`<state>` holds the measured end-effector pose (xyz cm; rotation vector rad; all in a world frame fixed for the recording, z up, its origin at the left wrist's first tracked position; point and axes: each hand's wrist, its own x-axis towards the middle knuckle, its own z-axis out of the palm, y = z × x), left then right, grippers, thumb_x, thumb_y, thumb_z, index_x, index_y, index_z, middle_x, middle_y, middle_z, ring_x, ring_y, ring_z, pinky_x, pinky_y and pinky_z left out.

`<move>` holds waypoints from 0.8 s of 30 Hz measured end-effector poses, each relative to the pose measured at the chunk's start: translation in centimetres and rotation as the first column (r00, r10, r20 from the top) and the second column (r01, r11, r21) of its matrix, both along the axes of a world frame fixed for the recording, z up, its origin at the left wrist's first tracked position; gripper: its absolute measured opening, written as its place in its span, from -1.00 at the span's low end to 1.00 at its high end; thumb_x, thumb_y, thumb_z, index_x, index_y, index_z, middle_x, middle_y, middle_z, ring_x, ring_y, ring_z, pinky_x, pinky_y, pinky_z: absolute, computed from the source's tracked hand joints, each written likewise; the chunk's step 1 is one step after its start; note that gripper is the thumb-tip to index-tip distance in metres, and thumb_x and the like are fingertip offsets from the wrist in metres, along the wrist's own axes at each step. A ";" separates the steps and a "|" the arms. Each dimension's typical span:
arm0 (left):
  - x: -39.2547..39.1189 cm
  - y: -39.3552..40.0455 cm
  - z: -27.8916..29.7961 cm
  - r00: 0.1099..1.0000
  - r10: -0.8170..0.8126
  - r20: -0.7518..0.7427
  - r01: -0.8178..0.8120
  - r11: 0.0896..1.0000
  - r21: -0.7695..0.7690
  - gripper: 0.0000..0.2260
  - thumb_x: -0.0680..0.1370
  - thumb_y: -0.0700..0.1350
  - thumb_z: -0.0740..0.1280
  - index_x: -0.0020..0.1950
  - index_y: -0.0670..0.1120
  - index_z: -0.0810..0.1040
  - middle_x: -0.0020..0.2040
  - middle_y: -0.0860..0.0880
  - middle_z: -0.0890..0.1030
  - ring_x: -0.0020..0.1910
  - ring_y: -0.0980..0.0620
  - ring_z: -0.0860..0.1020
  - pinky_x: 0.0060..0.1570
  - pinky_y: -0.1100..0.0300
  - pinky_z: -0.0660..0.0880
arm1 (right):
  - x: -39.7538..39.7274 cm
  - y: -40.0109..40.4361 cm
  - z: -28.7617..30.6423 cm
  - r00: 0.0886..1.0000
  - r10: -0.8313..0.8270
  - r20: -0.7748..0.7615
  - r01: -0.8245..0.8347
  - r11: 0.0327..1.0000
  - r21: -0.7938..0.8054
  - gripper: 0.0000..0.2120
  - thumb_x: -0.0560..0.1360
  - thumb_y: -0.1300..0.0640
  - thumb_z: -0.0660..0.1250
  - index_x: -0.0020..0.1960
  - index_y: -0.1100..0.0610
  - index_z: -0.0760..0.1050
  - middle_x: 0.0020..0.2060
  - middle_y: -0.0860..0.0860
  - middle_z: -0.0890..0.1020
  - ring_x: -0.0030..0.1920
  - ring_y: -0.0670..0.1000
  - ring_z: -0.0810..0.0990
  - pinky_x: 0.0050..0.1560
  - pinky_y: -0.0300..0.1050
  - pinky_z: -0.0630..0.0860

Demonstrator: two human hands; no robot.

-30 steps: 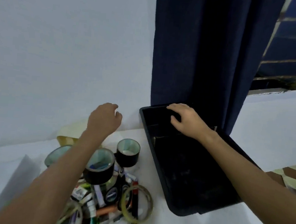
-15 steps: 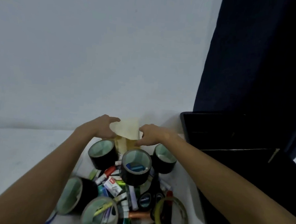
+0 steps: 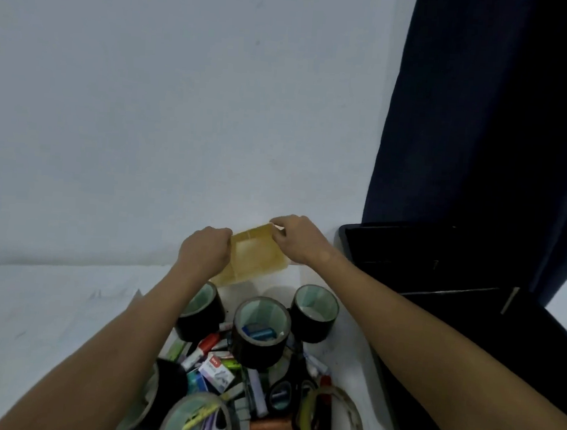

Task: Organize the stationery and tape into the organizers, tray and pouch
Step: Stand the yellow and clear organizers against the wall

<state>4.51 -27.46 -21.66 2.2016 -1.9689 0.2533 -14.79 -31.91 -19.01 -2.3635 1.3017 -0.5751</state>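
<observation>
Both my hands hold a translucent yellow organizer [image 3: 256, 255] lifted at the back of the table, tilted so its divided inside faces me. My left hand [image 3: 204, 254] grips its left edge and my right hand [image 3: 295, 239] grips its upper right corner. Below them lies a pile of stationery: several black tape rolls [image 3: 260, 334], a clear tape roll [image 3: 331, 419], markers, pens, a staples box [image 3: 215, 373] and black-handled scissors [image 3: 285, 391]. A big black tray [image 3: 440, 259] stands to the right.
A white wall rises directly behind the organizer. A dark blue curtain [image 3: 482, 128] hangs at the right, over the tray's far end. The white table surface [image 3: 33, 315] stretches out to the left of the pile.
My right hand left the black tray and joined my left hand at the yellow organizer. Together they raised it and tipped its inside toward me. The view swung left.
</observation>
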 end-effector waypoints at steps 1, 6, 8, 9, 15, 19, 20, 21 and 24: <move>-0.3 0.0 0.2 0.999 0.014 -0.047 -0.014 1.000 0.001 -0.83 0.53 -0.18 0.12 -0.15 -0.12 0.48 -0.27 -0.05 0.54 -0.25 -0.12 0.53 -0.39 0.18 0.30 | -0.4 -0.1 0.4 0.996 -0.026 0.084 0.025 1.000 0.012 -0.64 0.62 0.01 0.16 0.29 0.18 0.52 0.22 0.09 0.59 0.24 0.08 0.53 0.24 -0.03 0.46; -2.3 -0.1 0.5 0.948 0.066 -0.310 -0.042 0.996 0.081 -0.82 0.52 -0.20 0.12 -0.20 -0.20 0.47 -0.29 -0.09 0.52 -0.26 -0.14 0.53 -0.33 0.16 0.39 | -2.6 0.1 0.3 0.993 -0.108 0.050 0.094 0.971 0.220 -0.52 0.59 -0.14 0.18 0.33 0.19 0.42 0.22 0.13 0.55 0.18 0.10 0.54 0.12 -0.06 0.45; -3.3 0.1 0.7 0.899 0.112 -0.423 -0.048 0.986 0.159 -0.79 0.49 -0.21 0.12 -0.11 -0.24 0.53 -0.23 -0.15 0.57 -0.33 -0.17 0.58 -0.37 0.11 0.54 | -3.0 0.4 -0.5 0.988 -0.156 -0.001 0.147 0.930 0.336 -0.51 0.57 -0.19 0.16 0.30 0.17 0.39 0.03 0.13 0.60 -0.08 0.09 0.61 -0.08 -0.05 0.54; -3.9 0.1 0.8 0.859 0.149 -0.490 -0.049 0.977 0.210 -0.78 0.47 -0.22 0.12 -0.09 -0.24 0.54 -0.22 -0.17 0.57 -0.37 -0.19 0.60 -0.41 0.09 0.58 | -3.1 0.5 -0.9 0.984 -0.176 0.009 0.159 0.910 0.383 -0.50 0.57 -0.19 0.16 0.32 0.16 0.36 -0.04 0.13 0.61 -0.19 0.07 0.61 -0.17 -0.06 0.56; -5.8 0.2 0.4 0.641 0.307 -0.703 -0.054 0.932 0.359 -0.84 0.47 -0.23 0.16 -0.06 -0.28 0.47 -0.18 -0.29 0.64 -0.44 -0.21 0.65 -0.36 0.07 0.57 | -2.4 -0.1 -2.9 0.982 -0.187 0.030 0.166 0.927 0.336 -0.57 0.56 0.12 0.24 0.40 0.22 0.33 0.13 0.18 0.59 -0.03 0.14 0.62 -0.06 0.00 0.59; -5.8 -0.3 0.0 0.598 0.347 -0.722 -0.042 0.914 0.404 -0.90 0.45 -0.29 0.22 -0.13 -0.29 0.50 -0.27 -0.23 0.68 -0.51 -0.11 0.63 -0.63 0.30 0.41 | -2.7 -1.3 -4.4 0.968 -0.233 0.088 0.199 0.936 0.289 -0.58 0.54 0.19 0.26 0.39 0.18 0.40 0.20 0.17 0.58 0.10 0.15 0.60 0.09 -0.06 0.53; -5.8 -0.5 -0.1 0.587 0.347 -0.732 -0.033 0.913 0.406 -0.88 0.45 -0.28 0.21 -0.12 -0.29 0.51 -0.27 -0.24 0.68 -0.50 -0.14 0.63 -0.59 0.25 0.47 | -2.8 -1.5 -4.7 0.965 -0.241 0.102 0.204 0.937 0.283 -0.60 0.54 0.18 0.28 0.37 0.18 0.43 0.17 0.16 0.60 0.09 0.13 0.61 0.08 -0.08 0.52; -5.9 -0.6 -0.4 0.578 0.341 -0.741 -0.026 0.916 0.401 -0.87 0.47 -0.25 0.20 -0.11 -0.28 0.51 -0.26 -0.25 0.68 -0.47 -0.17 0.64 -0.48 0.17 0.55 | -3.0 -1.7 -5.1 0.961 -0.251 0.112 0.212 0.936 0.281 -0.62 0.54 0.17 0.30 0.34 0.18 0.46 0.14 0.16 0.62 0.08 0.12 0.62 0.09 -0.09 0.53; -6.3 -0.9 -1.1 0.603 0.303 -0.738 -0.031 0.933 0.358 -0.77 0.59 -0.08 0.15 -0.19 -0.16 0.44 -0.21 -0.28 0.67 -0.39 -0.23 0.66 -0.23 0.02 0.64 | -3.4 -2.2 -6.2 0.945 -0.296 0.141 0.250 0.929 0.275 -0.63 0.52 0.16 0.35 0.31 0.20 0.50 0.11 0.15 0.64 0.12 0.12 0.61 0.15 -0.09 0.51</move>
